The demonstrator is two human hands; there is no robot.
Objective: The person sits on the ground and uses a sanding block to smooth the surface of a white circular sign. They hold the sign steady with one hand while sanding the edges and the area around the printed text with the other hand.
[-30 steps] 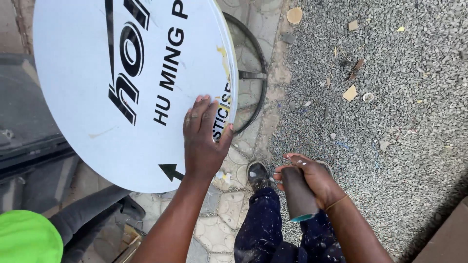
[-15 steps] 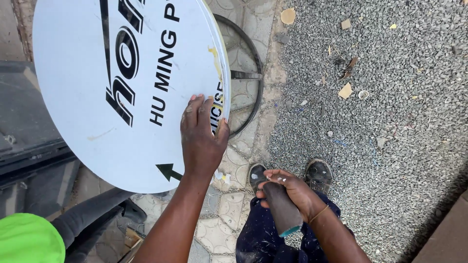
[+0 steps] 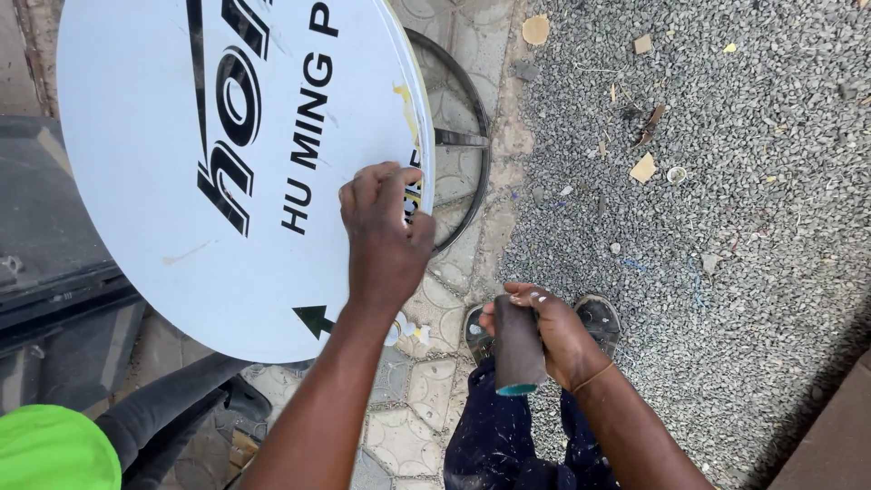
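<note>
Filling the left half of the view, a large round white sign [image 3: 209, 163] with black lettering and an arrow stands tilted, its far edge cut off by the frame. Behind its right rim a dark metal ring [image 3: 472, 145] shows only partly. The left hand [image 3: 386, 231] presses flat on the sign's right edge, fingers together. Near, the right hand [image 3: 544, 331] is clamped around a dark rolled sheet [image 3: 519, 349], above paint-spattered trousers and dark shoes.

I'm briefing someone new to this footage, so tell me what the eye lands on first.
The big white round sign with black lettering fills the upper left, and the left hand presses on its right edge. Lower centre, the right hand grips a dark roll with a teal end above the person's shoes. Grey gravel covers the right side.
</note>
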